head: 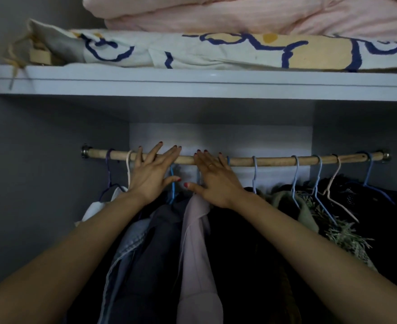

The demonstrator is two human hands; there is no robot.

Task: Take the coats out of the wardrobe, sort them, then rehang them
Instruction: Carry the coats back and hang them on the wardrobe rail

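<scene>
At the wooden rail (274, 161), both hands, left (152, 175) and right (212, 181), reach with fingers spread, gripping nothing; the coats (193, 242) all hang untouched, so removal, sorting and rehanging seem ahead.

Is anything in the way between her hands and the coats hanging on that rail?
Nothing visible is. The left hand and right hand are spread open right at the wooden rail, just above the pale pink coat and dark coat. Only the hanger hooks sit beside the fingers.

A home bedroom wardrobe: coats (193, 242) hang on hangers (254, 174) from a wooden rail (274, 161), and folded bedding (216, 51) lies on the shelf (193, 84) at twelve o'clock.
</scene>
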